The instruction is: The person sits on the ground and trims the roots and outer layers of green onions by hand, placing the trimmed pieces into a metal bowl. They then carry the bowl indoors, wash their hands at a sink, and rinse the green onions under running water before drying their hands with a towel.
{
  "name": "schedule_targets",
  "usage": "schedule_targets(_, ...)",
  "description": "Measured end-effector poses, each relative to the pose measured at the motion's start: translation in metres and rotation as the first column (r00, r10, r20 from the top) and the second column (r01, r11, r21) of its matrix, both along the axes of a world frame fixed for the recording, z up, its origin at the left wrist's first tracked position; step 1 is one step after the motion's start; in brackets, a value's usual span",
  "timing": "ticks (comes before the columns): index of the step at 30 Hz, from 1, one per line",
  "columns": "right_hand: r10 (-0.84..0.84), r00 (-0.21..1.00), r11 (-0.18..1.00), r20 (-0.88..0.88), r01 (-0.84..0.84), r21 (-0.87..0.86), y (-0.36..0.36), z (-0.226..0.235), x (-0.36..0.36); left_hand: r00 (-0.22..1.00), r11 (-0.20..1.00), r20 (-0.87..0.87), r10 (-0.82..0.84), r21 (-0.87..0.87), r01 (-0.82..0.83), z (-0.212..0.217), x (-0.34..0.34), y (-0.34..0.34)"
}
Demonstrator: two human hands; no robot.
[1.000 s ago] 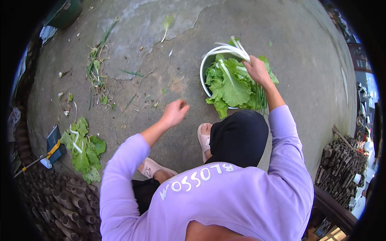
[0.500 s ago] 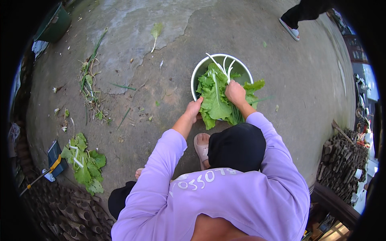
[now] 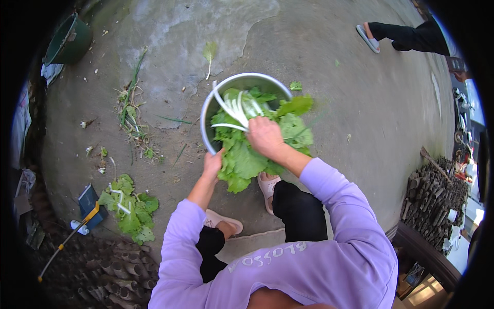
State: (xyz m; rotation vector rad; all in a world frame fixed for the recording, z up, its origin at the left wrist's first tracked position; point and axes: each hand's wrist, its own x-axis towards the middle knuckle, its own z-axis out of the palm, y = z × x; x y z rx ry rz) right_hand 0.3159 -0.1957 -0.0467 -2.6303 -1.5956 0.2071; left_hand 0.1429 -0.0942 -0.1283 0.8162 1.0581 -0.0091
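Crinkled green leafy vegetables (image 3: pixel 247 161) with smooth white stalks (image 3: pixel 229 125) in a round, shiny grey bowl (image 3: pixel 205 116)
The right hand (image 3: pixel 265 136) is closed around the stalks; the left hand (image 3: pixel 212 164) clasps the near-left rim, fingertips hidden; leaves overhang the near edge; rough grey concrete floor (image 3: pixel 360 139) lies below.

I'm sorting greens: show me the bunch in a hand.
The bunch at the basin: the right hand grips its white stalks; the leafy pile, lower left, lies untouched on the ground.
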Motion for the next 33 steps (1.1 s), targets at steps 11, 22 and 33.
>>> schedule_targets(11,0.321,0.927,0.941,-0.193,-0.288,0.177,0.109,0.191,-0.172,0.886,0.904,-0.188,0.425,0.045,-0.424,0.26,-0.195,0.014)
schedule_targets(22,0.633,0.764,0.765,-0.129,-0.59,0.257,0.099,0.383,-0.165,0.61,0.616,0.127,0.782,-0.015,-0.787,0.409,-0.145,-0.063)
schedule_targets(33,0.799,0.467,0.544,-0.379,-0.291,0.787,0.043,0.485,-0.198,0.687,0.773,0.488,0.538,0.038,-0.633,0.364,-0.199,-0.086)
